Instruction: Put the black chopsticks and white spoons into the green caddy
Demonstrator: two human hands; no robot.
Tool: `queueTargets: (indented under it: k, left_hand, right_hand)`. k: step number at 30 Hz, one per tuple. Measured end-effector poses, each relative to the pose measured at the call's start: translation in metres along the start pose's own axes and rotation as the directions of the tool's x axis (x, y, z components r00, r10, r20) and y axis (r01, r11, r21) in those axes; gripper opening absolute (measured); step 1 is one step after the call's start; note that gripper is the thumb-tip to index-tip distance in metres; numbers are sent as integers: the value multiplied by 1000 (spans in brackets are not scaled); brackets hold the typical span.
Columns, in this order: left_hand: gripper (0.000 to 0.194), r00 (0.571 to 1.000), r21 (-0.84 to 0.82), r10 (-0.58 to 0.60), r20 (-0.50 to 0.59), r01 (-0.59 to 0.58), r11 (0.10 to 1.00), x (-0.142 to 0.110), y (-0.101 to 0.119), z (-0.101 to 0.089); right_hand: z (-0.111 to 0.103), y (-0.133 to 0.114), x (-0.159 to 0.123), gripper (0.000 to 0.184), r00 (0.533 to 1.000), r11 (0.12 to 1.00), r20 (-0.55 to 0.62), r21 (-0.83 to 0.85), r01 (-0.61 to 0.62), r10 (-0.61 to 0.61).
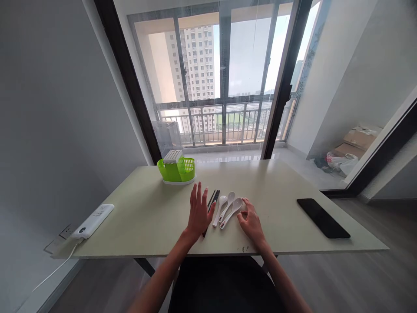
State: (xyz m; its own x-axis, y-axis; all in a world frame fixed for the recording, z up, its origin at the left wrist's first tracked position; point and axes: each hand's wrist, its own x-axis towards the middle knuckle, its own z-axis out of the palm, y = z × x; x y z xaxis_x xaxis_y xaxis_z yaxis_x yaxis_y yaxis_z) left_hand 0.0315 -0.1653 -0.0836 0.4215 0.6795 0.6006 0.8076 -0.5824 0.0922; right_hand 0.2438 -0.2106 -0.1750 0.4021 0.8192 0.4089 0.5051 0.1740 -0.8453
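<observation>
Three white spoons [227,208] lie side by side on the pale table [143,217], bowls pointing away from me. Dark chopsticks [213,198] lie just left of them, partly under my left hand [199,211]. That hand rests flat with fingers stretched out and spread, holding nothing. My right hand [250,221] sits just right of the spoons, fingers curled loosely and apart, its fingertips near the rightmost spoon's handle, holding nothing.
A green cutlery caddy [177,169] with a white slotted insert stands at the table's far side. A white power bank [94,221] with a cable lies at the left edge. A black phone [322,217] lies at the right. Glass balcony doors [221,87] rise beyond the table.
</observation>
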Motion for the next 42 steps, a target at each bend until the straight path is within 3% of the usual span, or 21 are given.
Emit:
queueTargets:
  k: [3, 6, 11, 23, 31, 42]
  left_hand:
    - [67, 1000, 56, 2, -30, 0, 998, 29, -50, 10]
    - [67, 998, 116, -46, 33, 42, 992, 47, -96, 25]
    - [62, 989, 154, -73, 126, 53, 987, 46, -135, 43]
    - [54, 992, 174, -65, 108, 45, 984, 63, -141, 44]
    - [61, 977, 176, -185, 107, 165, 970, 76, -140, 50]
    - [70, 969, 113, -198, 146, 182, 977, 82, -130, 39]
  right_hand:
    - [0, -1, 0, 64, 1000, 1000, 0, -3, -8, 8]
    - [0, -1, -1, 65, 1000, 1000, 5, -4, -8, 8]
    - [-1, -1, -2, 64, 1000, 1000, 20, -1, 4, -4]
    - [-1, -2, -1, 60, 999, 1000, 33, -9, 6, -6]
    - [-2, -1, -2, 60, 999, 1000, 43, -15, -4, 5]
    - [-2, -2, -1, 57, 999, 1000, 49, -24, -12, 13]
